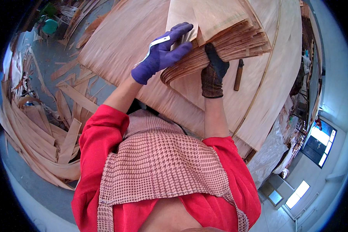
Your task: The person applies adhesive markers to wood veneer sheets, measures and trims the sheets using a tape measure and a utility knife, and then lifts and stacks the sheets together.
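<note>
A thick, curved stack of thin wood veneer sheets lies over broad veneer sheets. My right hand, in a dark, worn glove, grips the stack's near edge with the thumb on top; its other fingers are hidden beneath. Wearing a purple glove, my left hand is at the stack's left edge, thumb and fingers spread apart beside a lifted pale sheet corner. A white strip runs across the back of that glove. Just right of my right hand lies a wooden-handled tool, probably a knife.
Long veneer offcuts are heaped on the grey floor to the left. A green round object stands at the far left. Clear plastic sheeting hangs along the right side. A narrow strip crosses the broad sheets.
</note>
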### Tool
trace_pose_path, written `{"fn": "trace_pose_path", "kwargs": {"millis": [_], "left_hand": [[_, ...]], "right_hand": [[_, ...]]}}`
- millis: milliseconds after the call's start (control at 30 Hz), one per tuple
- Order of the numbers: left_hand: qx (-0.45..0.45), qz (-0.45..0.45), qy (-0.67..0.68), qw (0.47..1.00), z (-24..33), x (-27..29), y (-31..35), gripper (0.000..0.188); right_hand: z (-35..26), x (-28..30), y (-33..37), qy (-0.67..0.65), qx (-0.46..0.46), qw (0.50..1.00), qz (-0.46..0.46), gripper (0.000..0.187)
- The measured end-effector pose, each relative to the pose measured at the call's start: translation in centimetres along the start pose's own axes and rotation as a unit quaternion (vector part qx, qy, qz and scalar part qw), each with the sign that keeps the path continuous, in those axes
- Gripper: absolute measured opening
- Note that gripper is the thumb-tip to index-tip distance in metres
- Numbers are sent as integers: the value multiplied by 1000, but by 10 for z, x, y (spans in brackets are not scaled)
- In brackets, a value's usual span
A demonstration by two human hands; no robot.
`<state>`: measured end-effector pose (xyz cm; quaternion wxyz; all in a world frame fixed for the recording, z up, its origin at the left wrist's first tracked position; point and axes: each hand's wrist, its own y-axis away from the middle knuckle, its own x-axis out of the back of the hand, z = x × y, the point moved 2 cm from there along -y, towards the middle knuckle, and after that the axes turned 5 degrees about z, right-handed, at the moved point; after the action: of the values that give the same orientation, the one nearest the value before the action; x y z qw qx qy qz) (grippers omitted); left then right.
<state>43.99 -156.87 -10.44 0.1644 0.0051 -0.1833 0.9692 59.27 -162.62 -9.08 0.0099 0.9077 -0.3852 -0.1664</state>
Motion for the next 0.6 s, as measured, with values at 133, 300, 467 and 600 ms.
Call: {"fn": "trace_pose_path", "kwargs": {"millis": [133, 300, 467, 600], "left_hand": [[2, -50, 36, 998, -11, -3, 0, 48], [30, -60, 62, 996, -10, -2, 0, 49], [46, -60, 57, 996, -4, 0, 0, 47], [-9, -51, 28, 998, -11, 0, 0, 43]], "right_hand": [[-5, 0, -2, 7, -2, 1000, 3, 46], [0, 2, -5, -27, 3, 1000, -13, 48], [0, 2, -6, -9, 0, 1000, -10, 48], [-3, -2, -3, -14, -2, 1000, -18, 45]]}}
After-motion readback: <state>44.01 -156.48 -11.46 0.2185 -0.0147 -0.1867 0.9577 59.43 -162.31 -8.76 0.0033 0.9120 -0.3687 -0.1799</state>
